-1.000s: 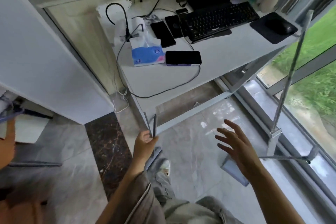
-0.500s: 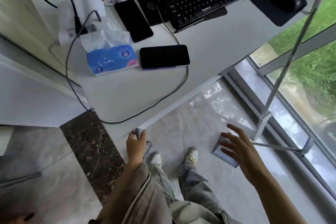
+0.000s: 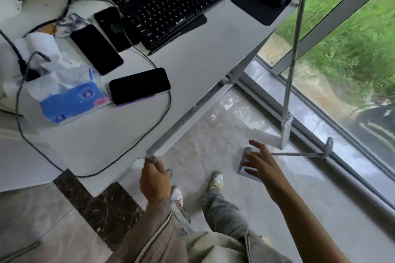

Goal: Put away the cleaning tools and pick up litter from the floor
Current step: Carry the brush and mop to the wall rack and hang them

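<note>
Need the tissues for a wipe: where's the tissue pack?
Head view, left side of the desk: the tissue pack lies beside a black phone, on that phone's left.

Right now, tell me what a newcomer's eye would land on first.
The white desk crowded with a black keyboard, three dark phones and a blue tissue pack. Below it, the left hand grips a grey handle, and the open right hand reaches toward a dustpan on the floor.

Your single head camera is looking steeply down from above the desk (image 3: 192, 66), facing its front edge and the window (image 3: 352, 53) at right, taking in both hands close below.
</note>
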